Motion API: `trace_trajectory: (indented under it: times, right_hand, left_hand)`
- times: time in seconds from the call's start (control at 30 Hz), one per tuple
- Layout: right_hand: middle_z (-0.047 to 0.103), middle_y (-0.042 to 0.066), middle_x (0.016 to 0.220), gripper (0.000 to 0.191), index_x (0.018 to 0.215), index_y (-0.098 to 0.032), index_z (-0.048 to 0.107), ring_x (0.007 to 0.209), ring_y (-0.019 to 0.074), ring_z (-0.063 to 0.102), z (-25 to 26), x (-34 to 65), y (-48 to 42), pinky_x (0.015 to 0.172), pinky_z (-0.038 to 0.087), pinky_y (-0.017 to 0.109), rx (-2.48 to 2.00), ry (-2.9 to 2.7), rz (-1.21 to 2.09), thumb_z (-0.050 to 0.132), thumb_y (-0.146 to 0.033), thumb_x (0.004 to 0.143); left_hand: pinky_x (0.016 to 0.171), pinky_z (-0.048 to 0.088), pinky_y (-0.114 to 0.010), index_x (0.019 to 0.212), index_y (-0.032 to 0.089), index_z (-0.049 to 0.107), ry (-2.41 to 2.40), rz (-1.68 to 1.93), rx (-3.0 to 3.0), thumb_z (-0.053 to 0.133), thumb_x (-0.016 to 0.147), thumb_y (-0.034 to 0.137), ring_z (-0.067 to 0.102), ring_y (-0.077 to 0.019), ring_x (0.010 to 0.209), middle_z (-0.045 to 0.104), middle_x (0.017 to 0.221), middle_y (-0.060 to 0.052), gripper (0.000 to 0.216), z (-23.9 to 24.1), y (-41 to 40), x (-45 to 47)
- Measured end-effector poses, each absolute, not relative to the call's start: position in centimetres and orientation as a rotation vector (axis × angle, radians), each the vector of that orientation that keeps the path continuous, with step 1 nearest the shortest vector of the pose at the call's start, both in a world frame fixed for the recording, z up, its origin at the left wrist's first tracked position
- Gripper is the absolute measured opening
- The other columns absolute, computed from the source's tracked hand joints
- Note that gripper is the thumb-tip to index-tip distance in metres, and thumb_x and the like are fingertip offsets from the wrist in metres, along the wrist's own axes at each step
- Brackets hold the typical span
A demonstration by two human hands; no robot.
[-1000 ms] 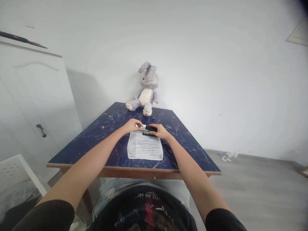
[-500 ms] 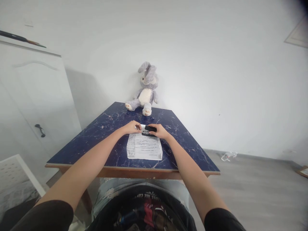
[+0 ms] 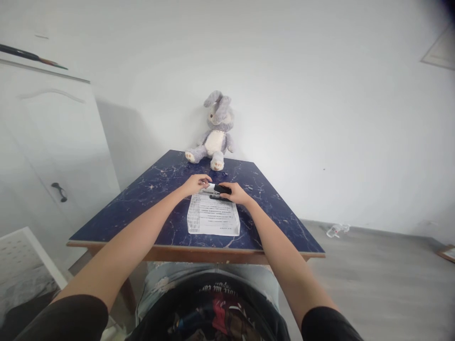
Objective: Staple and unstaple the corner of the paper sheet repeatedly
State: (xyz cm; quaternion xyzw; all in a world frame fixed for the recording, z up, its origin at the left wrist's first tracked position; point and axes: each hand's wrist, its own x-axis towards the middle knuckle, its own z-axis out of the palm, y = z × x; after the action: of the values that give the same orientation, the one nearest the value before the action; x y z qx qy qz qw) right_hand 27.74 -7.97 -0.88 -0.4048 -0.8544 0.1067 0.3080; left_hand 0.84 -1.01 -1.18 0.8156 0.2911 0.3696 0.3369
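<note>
Head view: stapler (image 3: 221, 189) in right hand's grip (image 3: 237, 193), beside left hand (image 3: 196, 184) with grip unclear.

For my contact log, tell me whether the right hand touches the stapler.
Touching: the head view shows the right hand gripping the stapler between thumb and fingers.

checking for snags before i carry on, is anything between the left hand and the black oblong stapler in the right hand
Nothing visible blocks the left hand from the black oblong stapler in the right hand. The white printed paper shows nearer the body.
</note>
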Motion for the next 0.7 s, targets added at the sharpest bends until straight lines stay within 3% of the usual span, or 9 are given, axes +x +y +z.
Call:
trace_trajectory:
  times: [0.13,0.33,0.53,0.7]
  right_hand:
    - [0.076,0.01,0.122,0.045,0.13,-0.017,0.07,0.107,0.0272,0.073,-0.8,27.7,-8.1,0.101,0.054,0.039,-1.081,-2.251,0.298,0.077,-0.026,0.086]
    - [0.075,0.01,0.124,0.045,0.129,-0.018,0.071,0.109,0.0281,0.072,-0.6,27.6,-8.3,0.102,0.054,0.041,-1.098,-2.24,0.311,0.077,-0.026,0.086]
    - [0.075,0.01,0.124,0.047,0.131,-0.017,0.069,0.11,0.0279,0.072,-1.0,27.8,-7.9,0.103,0.053,0.041,-1.055,-2.26,0.299,0.076,-0.029,0.087]
    - [0.074,0.011,0.126,0.047,0.132,-0.017,0.07,0.112,0.0285,0.072,-1.1,27.8,-7.7,0.104,0.053,0.042,-1.06,-2.255,0.285,0.076,-0.029,0.086]
  left_hand:
    - [0.066,0.05,-0.027,0.103,0.016,0.081,0.823,1.058,1.904,0.079,0.076,0.053,0.067,-0.0189,0.077,0.074,0.082,-0.008,0.046,-1.5,-0.7,0.7]
    - [0.07,0.054,-0.03,0.103,0.015,0.081,0.839,1.157,1.638,0.089,0.064,0.054,0.066,-0.0171,0.077,0.075,0.089,-0.009,0.056,-1.3,-0.8,0.4]
    - [0.08,0.057,-0.033,0.108,0.018,0.083,0.786,0.871,2.096,0.087,0.068,0.037,0.074,-0.0233,0.085,0.08,0.094,-0.009,0.044,-0.7,-1.6,0.8]
    - [0.081,0.057,-0.031,0.092,0.02,0.086,0.755,0.788,2.364,0.083,0.073,0.03,0.074,-0.0227,0.081,0.081,0.087,-0.007,0.022,-0.1,-2.5,0.8]
